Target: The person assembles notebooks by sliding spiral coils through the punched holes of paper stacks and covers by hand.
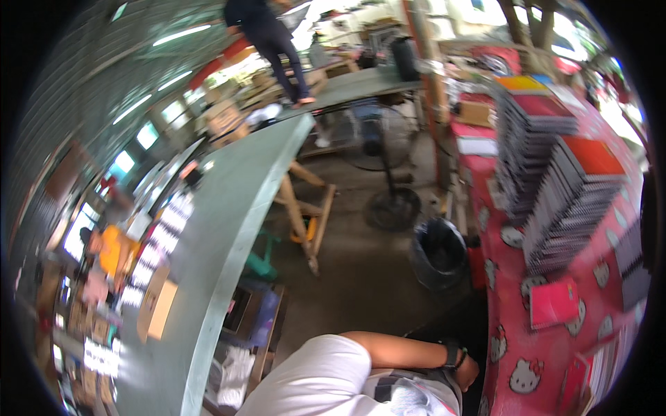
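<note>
My left arm in a white sleeve crosses in front of my body, with a dark band on the wrist. My left hand (pixel 468 372) is low, next to the near edge of the pink-covered table (pixel 510 347); its fingers are mostly hidden, and I see nothing held. My right hand is out of the picture. On that table lies a pink-red notebook (pixel 553 304), nearest to my hand. Beyond it rise a tall stack of spiral-bound notebooks with an orange cover on top (pixel 572 204) and another stack with red and yellow covers (pixel 531 149). More notebooks (pixel 603 367) stand at the lower right.
A long green-grey table (pixel 229 187) on wooden trestles runs along the left, carrying a cardboard piece (pixel 158 305) and rows of paper stacks. A lined bin (pixel 439 253) and a standing fan (pixel 392 201) occupy the floor between. Other people are at the left and far back.
</note>
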A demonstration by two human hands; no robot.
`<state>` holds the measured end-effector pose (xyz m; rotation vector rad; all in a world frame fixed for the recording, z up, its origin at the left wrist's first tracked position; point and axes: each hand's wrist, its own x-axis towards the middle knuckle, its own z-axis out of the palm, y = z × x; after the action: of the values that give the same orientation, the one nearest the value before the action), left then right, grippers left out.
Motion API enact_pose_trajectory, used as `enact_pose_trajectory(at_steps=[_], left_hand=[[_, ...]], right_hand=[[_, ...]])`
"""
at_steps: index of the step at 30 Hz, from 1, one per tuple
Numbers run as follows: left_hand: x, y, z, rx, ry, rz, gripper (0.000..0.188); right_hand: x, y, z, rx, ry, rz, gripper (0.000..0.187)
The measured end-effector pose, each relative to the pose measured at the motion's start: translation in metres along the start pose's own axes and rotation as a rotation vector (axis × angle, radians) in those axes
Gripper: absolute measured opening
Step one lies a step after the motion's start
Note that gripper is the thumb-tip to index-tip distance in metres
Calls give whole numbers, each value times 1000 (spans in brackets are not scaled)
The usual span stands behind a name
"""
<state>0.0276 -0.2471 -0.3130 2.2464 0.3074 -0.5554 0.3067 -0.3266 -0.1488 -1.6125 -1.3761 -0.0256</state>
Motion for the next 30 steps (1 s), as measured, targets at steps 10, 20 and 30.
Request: enact_pose_trajectory(at_steps=[10, 20, 30], left_hand=[[-60, 102, -138, -182, 1311, 437, 47], [-13, 81, -114, -785, 975, 527, 3], [-9, 92, -114, -786, 996, 525, 31]], right_hand=[[-1, -87, 17, -203, -348, -51, 25], [-72, -76, 4, 50, 46, 383, 12], [-79, -83, 56, 652, 396, 654, 12]])
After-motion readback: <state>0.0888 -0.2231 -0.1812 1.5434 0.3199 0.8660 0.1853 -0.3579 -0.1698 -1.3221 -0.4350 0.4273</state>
